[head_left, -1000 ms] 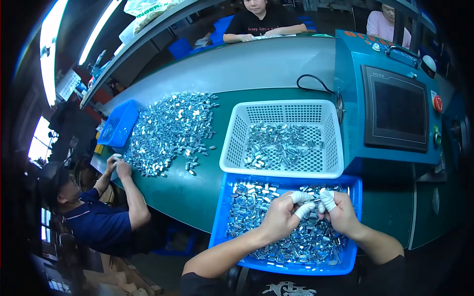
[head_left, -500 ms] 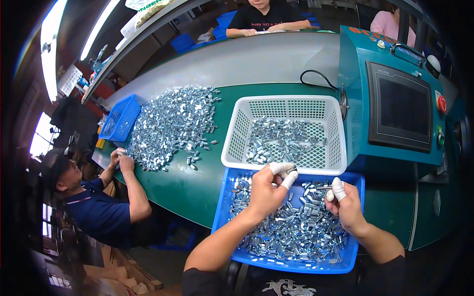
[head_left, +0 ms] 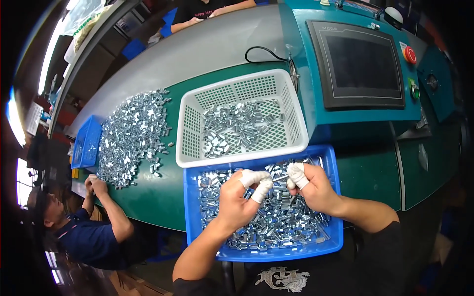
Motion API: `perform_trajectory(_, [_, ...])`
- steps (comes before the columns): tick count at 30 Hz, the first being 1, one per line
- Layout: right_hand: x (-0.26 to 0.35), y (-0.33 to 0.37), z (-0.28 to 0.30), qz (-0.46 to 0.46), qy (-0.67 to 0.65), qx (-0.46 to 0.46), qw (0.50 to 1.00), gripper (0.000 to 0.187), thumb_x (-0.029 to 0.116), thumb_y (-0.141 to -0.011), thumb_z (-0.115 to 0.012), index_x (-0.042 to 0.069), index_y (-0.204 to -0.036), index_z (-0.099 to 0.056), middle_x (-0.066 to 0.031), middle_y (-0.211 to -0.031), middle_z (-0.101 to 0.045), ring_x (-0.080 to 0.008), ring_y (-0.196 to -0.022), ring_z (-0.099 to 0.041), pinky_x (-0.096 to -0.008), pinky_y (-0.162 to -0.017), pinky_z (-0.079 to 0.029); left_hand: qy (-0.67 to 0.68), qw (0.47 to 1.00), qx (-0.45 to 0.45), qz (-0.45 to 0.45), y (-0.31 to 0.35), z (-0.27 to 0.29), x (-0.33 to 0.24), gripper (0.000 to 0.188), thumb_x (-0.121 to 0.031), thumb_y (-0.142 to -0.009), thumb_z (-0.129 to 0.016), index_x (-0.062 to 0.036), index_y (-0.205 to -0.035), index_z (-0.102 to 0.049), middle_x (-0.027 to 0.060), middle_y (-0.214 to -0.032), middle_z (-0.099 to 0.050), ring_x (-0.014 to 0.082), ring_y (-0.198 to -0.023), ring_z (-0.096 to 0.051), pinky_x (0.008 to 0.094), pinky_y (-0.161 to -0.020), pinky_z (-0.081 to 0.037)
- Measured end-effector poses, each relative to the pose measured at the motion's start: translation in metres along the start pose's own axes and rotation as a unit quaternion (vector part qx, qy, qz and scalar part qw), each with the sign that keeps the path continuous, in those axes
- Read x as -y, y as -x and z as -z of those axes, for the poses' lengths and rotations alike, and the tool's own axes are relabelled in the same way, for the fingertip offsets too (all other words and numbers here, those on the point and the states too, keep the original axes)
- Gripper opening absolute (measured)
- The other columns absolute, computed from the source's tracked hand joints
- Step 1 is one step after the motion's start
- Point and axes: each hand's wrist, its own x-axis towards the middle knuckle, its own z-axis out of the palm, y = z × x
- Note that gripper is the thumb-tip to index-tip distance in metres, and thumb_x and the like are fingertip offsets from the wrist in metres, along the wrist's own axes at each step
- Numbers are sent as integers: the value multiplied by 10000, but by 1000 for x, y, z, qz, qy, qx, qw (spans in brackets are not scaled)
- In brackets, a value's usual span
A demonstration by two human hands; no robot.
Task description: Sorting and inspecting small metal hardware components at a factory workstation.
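Observation:
White coverings wrap the thumb and some fingertips of both hands. Over the blue tray (head_left: 189, 232), my left hand (head_left: 239, 200) pinches thumb and finger together; the small metal piece in them is mostly hidden. My right hand (head_left: 316, 190) is closed on a thin metal rod (head_left: 280, 178), which points left toward the left fingertips. Whether rod and piece touch, I cannot tell. Beneath both hands the tray is full of short, shiny metal pieces (head_left: 276, 229). Behind it stands a white perforated basket (head_left: 181, 143) with a thinner layer of similar pieces (head_left: 242, 123).
A teal machine (head_left: 313, 118) with a dark screen (head_left: 363, 64) and a red button (head_left: 409, 55) stands at right. On the green table (head_left: 163, 202) lies a metal heap (head_left: 131, 133) beside a small blue basket (head_left: 86, 143). One person (head_left: 94, 237) works at left, another (head_left: 202, 12) across.
The view has shifted, moving the tray, basket and machine leftward in it. My hands have come closer together over the tray, the right one bringing the rod toward the left fingertips.

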Motion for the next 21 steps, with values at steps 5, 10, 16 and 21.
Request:
perform_trajectory(5, [2,1,1,-2,18,33,999,266,166,-945,-464,3,-750,-544,-8,-621,-522,-69,-568,-471,-240,-517,-394,5,997,75,-4,3,3,-2,82,-44,-772,-671,-5,-838,-642,94,-718,-614,208,-641,-587,293,-584,-462])
perform_trajectory(10, [2,3,0,15,30,35,999,256,178,-941,-477,0,-773,-555,-14,-624,-528,-75,-565,-480,-247,-515,-400,85,987,91,105,14,-1,3,94,-78,-829,-638,7,-870,-635,70,-713,-618,141,-641,-576,271,-574,-460])
perform_trajectory(16, [3,0,1,13,42,51,998,309,194,-961,-442,16,-728,-540,-18,-645,-544,-90,-579,-509,-245,-549,-423,259,919,114,274,16,-5,1,208,-174,-938,-514,-5,-860,-607,3,-693,-583,61,-636,-520,207,-594,-420])
perform_trajectory(21, [6,-2,0,-71,14,62,995,325,205,-961,-444,23,-711,-545,-12,-627,-541,-81,-571,-499,-242,-545,-417,247,925,115,264,16,-4,4,207,-155,-939,-500,-4,-834,-594,12,-679,-571,76,-618,-515,217,-567,-415])
